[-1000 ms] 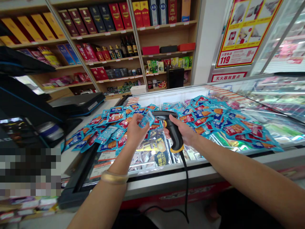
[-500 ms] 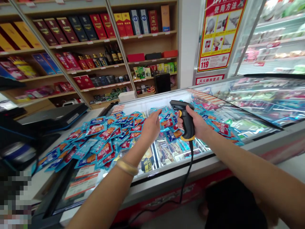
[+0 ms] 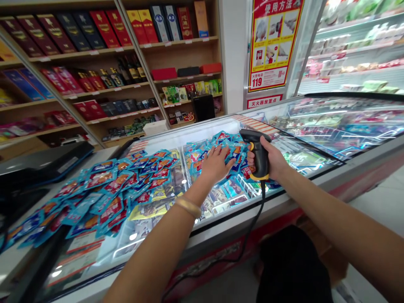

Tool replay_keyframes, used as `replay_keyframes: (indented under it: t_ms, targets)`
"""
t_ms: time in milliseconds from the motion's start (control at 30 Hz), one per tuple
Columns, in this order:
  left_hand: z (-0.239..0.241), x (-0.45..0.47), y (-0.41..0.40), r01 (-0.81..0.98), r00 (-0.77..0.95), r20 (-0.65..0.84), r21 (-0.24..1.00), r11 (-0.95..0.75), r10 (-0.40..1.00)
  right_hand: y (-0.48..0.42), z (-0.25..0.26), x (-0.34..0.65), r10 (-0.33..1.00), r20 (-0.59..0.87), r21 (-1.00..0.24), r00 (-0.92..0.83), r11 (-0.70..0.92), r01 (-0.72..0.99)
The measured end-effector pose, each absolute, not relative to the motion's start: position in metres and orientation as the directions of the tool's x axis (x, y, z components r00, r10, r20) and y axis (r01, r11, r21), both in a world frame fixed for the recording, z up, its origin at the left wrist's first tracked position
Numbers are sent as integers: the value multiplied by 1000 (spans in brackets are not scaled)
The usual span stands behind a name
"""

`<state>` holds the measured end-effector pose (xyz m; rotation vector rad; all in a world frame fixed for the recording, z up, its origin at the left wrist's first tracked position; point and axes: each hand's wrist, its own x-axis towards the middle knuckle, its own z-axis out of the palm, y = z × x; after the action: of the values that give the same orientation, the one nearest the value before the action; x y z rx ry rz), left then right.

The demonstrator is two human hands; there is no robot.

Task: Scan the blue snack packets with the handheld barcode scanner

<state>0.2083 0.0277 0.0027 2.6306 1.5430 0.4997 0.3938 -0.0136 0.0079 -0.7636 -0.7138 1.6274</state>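
A black and yellow barcode scanner (image 3: 260,158) is gripped in my right hand (image 3: 274,160), its cable hanging down from the handle. My left hand (image 3: 217,163), with a gold bangle on the wrist, is spread palm down over the smaller pile of snack packets (image 3: 235,145) on the freezer's glass top. Whether the palm presses on these blue packets cannot be seen. To the left lies a larger heap of blue and red snack packets (image 3: 110,183), spilling across the glass and the counter beside it.
The chest freezer (image 3: 284,200) runs across the view, with packaged goods visible under its glass. A dark electronic device (image 3: 57,162) sits on the left counter. Shelves of boxes and bottles (image 3: 129,71) stand behind. The scanner cable (image 3: 243,248) loops in front of the freezer.
My left hand has moved right and spread its fingers over the smaller pile. Those packets now lie bunched between my hands. The view has shifted to the right.
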Motion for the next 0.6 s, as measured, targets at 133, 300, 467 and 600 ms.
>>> replay_keyframes:
  t_ms: [133,300,467,600]
  targets:
    - [10,189,24,850,395,337,219,-479,855,-15,16,383,987,-62,-799,-145,-136,-586]
    - [14,125,23,860,299,469,245,-447,831,-14,25,345,974,28,-806,-223,-110,-582]
    - [17,43,21,930,124,489,246,-273,863,-8,29,278,921,-4,-807,-390,-233,-543]
    - [19,-12,12,985,-68,471,174,-17,880,-1,27,225,871,-10,-810,-492,-296,-507]
